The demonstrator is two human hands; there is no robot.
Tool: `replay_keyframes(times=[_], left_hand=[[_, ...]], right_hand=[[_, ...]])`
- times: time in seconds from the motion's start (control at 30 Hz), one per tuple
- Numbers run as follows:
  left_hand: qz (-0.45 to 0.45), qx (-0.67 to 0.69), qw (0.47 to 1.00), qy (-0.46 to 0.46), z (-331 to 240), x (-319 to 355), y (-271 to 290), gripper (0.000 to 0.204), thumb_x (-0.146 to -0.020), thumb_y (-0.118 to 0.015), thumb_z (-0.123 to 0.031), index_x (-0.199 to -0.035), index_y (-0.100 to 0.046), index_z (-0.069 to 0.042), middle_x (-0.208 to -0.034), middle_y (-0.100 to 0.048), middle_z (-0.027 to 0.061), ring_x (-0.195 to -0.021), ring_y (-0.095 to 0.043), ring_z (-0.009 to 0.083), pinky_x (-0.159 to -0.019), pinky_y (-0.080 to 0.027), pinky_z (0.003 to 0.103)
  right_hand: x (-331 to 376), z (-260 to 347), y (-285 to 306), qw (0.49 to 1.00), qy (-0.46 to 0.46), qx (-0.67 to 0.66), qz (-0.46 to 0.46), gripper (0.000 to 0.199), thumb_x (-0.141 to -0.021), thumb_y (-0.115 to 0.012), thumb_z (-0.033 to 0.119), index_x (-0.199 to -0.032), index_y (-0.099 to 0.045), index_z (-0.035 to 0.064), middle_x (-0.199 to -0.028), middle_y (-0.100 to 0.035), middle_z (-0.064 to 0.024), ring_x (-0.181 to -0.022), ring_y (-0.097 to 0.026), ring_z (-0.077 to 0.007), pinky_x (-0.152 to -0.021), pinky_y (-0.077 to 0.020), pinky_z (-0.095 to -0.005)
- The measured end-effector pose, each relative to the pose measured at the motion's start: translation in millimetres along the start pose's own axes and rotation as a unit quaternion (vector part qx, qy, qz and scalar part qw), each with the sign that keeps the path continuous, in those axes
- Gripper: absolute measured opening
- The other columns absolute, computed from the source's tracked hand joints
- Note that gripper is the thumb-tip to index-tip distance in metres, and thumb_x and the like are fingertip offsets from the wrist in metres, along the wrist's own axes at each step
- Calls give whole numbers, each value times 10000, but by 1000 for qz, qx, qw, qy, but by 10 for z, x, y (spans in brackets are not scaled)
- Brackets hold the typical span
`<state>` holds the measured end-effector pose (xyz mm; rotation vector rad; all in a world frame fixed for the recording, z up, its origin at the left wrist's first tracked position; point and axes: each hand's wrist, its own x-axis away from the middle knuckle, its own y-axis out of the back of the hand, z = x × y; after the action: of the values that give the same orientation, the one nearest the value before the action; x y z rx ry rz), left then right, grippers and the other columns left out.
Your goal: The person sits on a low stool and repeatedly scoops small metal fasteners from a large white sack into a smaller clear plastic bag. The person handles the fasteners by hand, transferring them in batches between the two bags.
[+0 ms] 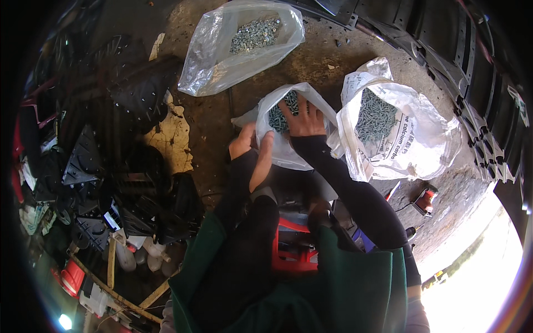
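Note:
A white plastic bag (294, 158) stands between my knees, its mouth spread wide. Greenish-grey screws (279, 119) lie inside it. My right hand (304, 119) reaches over the near rim into this bag, fingers spread and touching the screws; the fingertips are partly hidden. At the bag's left side, my left hand (252, 149) grips the rim between thumb and fingers. Just to the right, a white printed sack (427, 141) stands with its top turned open, holding many similar screws (373, 116). Farther away is a clear plastic bag (208, 58) with small metal nuts (256, 35) in it.
Black metal brackets (83, 161) are heaped along the left. Dark slotted metal panels (444, 47) line the far right. A red-and-black tool (426, 201) lies on the floor to the right. A red stool (294, 265) is below me. Yellowish scrap (172, 136) lies on the floor.

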<state>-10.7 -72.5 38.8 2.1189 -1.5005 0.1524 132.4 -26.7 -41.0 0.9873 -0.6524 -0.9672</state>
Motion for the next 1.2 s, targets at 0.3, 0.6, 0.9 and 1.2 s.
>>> replay_keyframes(times=[0.3,0.6,0.9,1.2], left_hand=[[-68,-98,988,-94,-123,64,14,275,-835,-642,-51,-1104,-613,-4,-991,-668,169,-840,-659,236,-764,-508,341],[59,127,980,-140,-576,213,-31,361,-944,-524,-142,-1261,-550,28,-1289,-561,175,-1142,-558,245,-980,-422,357],[201,455,815,297,-423,-48,-98,494,-1017,-394,-385,-1312,-483,1,-1304,-541,156,-1125,-582,265,-890,-523,468],[198,562,751,286,-296,-62,-45,377,-972,-467,-204,-1221,-516,74,-1236,-572,205,-1084,-597,294,-903,-522,457]], right_hand=[[83,-94,265,954,-110,-253,116,210,-759,-613,67,-964,-658,63,-950,-600,-87,-902,-607,-232,-639,-515,-350],[43,-91,629,505,-379,-756,169,331,-874,-473,52,-1179,-550,-52,-1130,-594,-147,-1026,-599,-225,-857,-519,-390],[165,134,1033,405,-398,-810,150,526,-890,-443,172,-1337,-391,-99,-1333,-491,-183,-1195,-519,-305,-1007,-408,-501],[160,125,1257,321,-372,-851,188,465,-943,-479,207,-1320,-482,-65,-1387,-441,-105,-1318,-375,-240,-1038,-374,-474]])
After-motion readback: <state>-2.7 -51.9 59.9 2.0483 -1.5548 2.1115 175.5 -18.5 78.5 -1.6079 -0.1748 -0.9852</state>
